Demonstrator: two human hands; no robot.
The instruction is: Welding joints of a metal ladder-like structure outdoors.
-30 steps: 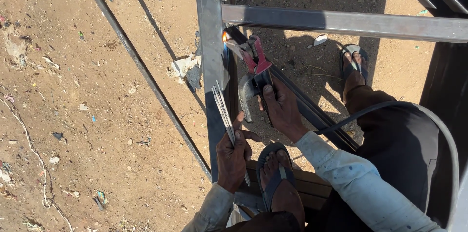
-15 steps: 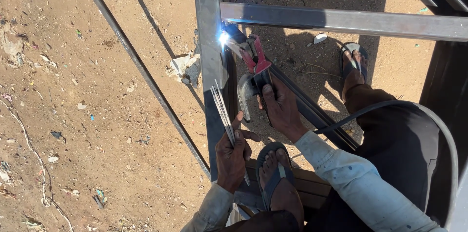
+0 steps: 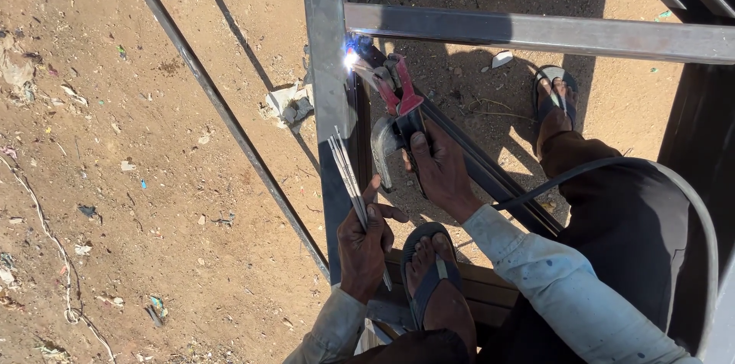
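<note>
The right hand has its grip closed around the red-handled electrode holder, angled up so the rod tip meets the corner where the upright steel tube joins the horizontal tube. A bright arc burns at that joint, so the holder is judged to be set for tacking the corner.

The left hand has its grip closed on a small bundle of spare welding rods, held upright beside the upright tube, apparently kept off the dirt and ready to hand.

A black cable loops over the person's lap. One sandalled foot rests just below the hands, the other further off, bracing the crouch.

No packages, labels or signs are visible; only scattered litter and a crumpled pale scrap lie on the dirt ground.
</note>
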